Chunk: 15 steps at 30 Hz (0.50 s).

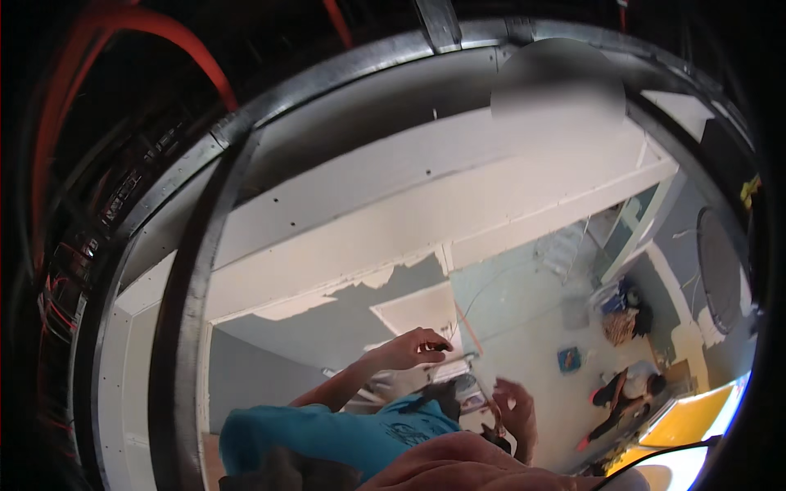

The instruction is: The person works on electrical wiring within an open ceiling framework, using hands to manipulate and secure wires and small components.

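Note:
Below me, in front of my blue shirt, my left hand reaches forward with its fingers curled in. Something dark and small shows between its thumb and fingers; its kind cannot be made out. Farther right and lower, my right hand is raised with bent fingers held apart, and no object shows in it. The two hands are apart from each other. A greenish bar-like piece lies just beyond my left fingertips in the picture; whether they touch it is unclear.
A white boxed panel edge spans the view, with dark metal framing at left. Red piping hangs above. Far below, another person crouches on the floor near a blue box; a yellow panel stands at right.

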{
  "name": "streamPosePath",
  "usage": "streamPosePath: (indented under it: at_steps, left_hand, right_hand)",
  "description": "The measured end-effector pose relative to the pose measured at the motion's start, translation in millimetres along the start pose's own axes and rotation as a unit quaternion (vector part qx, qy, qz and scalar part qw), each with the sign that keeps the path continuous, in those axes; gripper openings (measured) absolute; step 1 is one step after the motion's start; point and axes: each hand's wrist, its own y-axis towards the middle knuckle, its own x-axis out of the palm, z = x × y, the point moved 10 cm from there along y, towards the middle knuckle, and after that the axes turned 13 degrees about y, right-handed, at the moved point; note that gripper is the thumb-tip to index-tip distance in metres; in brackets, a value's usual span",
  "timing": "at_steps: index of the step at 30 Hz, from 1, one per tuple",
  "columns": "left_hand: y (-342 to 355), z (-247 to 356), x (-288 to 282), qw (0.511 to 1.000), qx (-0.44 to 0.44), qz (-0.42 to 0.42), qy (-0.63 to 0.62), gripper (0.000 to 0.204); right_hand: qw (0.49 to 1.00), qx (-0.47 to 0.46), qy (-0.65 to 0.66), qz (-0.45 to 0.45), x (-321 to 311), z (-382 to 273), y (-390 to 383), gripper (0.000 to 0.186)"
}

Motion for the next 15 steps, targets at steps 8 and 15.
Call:
streamPosePath:
  at_steps: [8, 15]
  left_hand:
    - [-55, 211, -202, 0.916, 0.302, 0.257, -0.063, 0.028]
    - [-81, 276, -322, 0.837, 0.305, 0.433, -0.134, 0.029]
  right_hand:
    - [0.865, -0.496, -0.059, -0.041, 90, -406, 43, 0.06]
    - [0.834, -0.54, 0.104, -0.049, 106, -489, 99, 0.034]
